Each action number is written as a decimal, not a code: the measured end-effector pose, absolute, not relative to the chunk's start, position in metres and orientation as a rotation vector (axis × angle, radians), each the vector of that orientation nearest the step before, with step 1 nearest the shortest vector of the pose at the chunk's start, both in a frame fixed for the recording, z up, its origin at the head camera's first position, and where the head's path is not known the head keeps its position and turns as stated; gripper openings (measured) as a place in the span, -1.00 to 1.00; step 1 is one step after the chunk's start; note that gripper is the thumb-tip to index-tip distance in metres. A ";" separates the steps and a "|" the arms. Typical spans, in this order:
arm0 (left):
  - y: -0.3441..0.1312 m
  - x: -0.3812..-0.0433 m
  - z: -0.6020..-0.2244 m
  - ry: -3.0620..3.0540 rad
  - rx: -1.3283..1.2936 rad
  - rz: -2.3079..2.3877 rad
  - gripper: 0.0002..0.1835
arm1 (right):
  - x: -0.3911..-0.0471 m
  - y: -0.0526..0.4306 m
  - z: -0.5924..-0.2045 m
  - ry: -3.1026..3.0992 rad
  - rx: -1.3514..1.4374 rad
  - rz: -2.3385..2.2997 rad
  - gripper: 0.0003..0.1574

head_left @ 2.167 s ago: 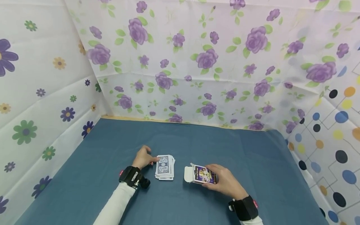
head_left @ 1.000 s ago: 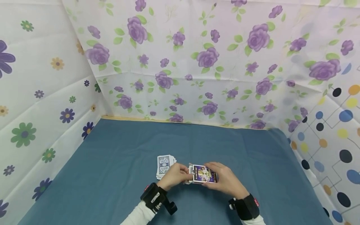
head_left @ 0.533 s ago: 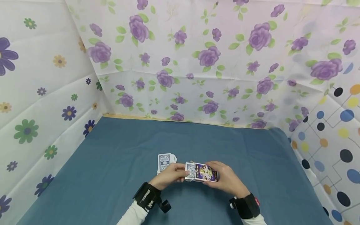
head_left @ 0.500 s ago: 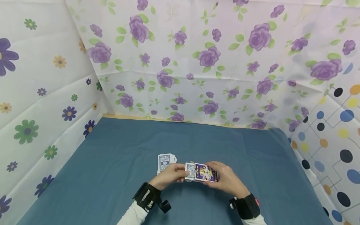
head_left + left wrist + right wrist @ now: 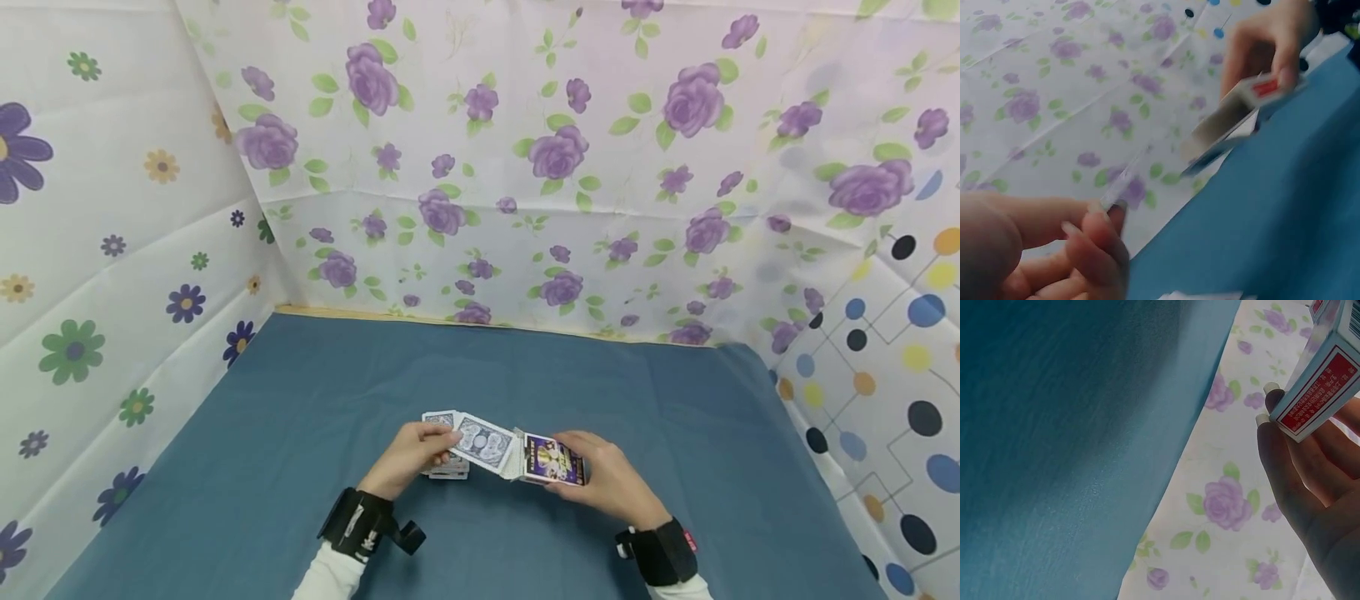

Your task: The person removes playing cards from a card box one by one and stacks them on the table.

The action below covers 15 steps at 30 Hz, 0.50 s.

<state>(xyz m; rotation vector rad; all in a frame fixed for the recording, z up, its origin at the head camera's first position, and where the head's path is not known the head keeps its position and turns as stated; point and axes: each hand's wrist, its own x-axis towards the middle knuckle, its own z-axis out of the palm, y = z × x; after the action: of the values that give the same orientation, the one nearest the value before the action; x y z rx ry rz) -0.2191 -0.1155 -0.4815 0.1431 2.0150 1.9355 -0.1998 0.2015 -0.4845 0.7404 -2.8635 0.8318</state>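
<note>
My left hand [image 5: 408, 457] pinches a playing card [image 5: 483, 442] with a blue patterned back by its left end, between thumb and fingers. Whether there is one card or a few cannot be told. The card's other end lies by the mouth of a purple card box [image 5: 553, 460]. My right hand [image 5: 613, 483] grips that box around its far end. Under the held card and beside my left hand lies a stack of playing cards [image 5: 448, 473], partly covered. In the left wrist view the box [image 5: 1222, 128] appears hollow at its mouth, and the card [image 5: 1124, 181] is seen edge-on, blurred.
A blue cloth [image 5: 345, 375] covers the table. Behind it hangs a white sheet with purple roses [image 5: 551, 154]. Flowered cloth [image 5: 71, 350] bounds the left side and dotted cloth [image 5: 911, 417] the right.
My left hand moved from the table stack to the box, then drew the card out leftward, over the stack. My right hand keeps holding the box in nearly the same place.
</note>
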 end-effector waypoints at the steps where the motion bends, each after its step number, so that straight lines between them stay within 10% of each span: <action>1: -0.119 -0.220 -0.481 2.050 0.107 1.948 -0.72 | -0.200 0.202 -0.485 -2.866 0.738 0.830 -0.16; 15: -0.148 -0.254 -0.496 2.380 -0.154 1.922 -0.76 | -0.199 0.204 -0.488 -2.855 0.743 0.819 -0.15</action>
<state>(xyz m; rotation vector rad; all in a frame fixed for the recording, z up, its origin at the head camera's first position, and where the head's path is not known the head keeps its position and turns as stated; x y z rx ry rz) -0.2544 -0.1475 -0.4957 -0.1539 2.3799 1.9217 -0.1992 0.2039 -0.4884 0.7432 -2.8550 0.8188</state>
